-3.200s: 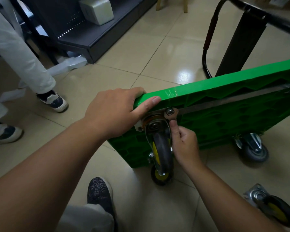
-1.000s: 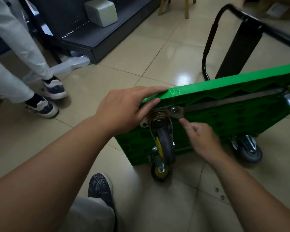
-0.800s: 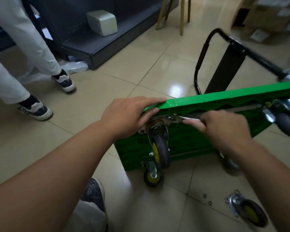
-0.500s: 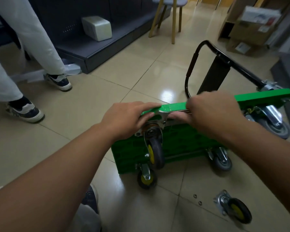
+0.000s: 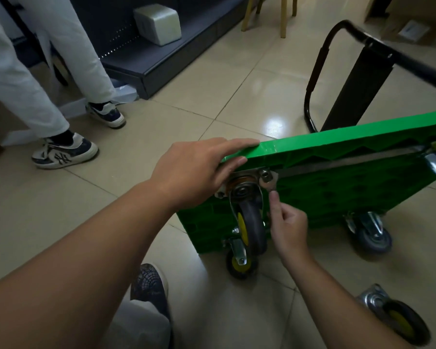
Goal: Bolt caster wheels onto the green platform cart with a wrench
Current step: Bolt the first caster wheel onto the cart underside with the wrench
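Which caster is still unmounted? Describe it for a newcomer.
Find the green platform cart tipped on edge. On the floor tiles at lower right lies a black caster with a yellow hub. Unlike the others, it sits apart from the cart.

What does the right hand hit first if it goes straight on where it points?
Likely the lower corner of the caster's mounting plate, just under the bolt: the right hand points up at it, fingertip close below. Depth is unclear from one view; it may already touch.
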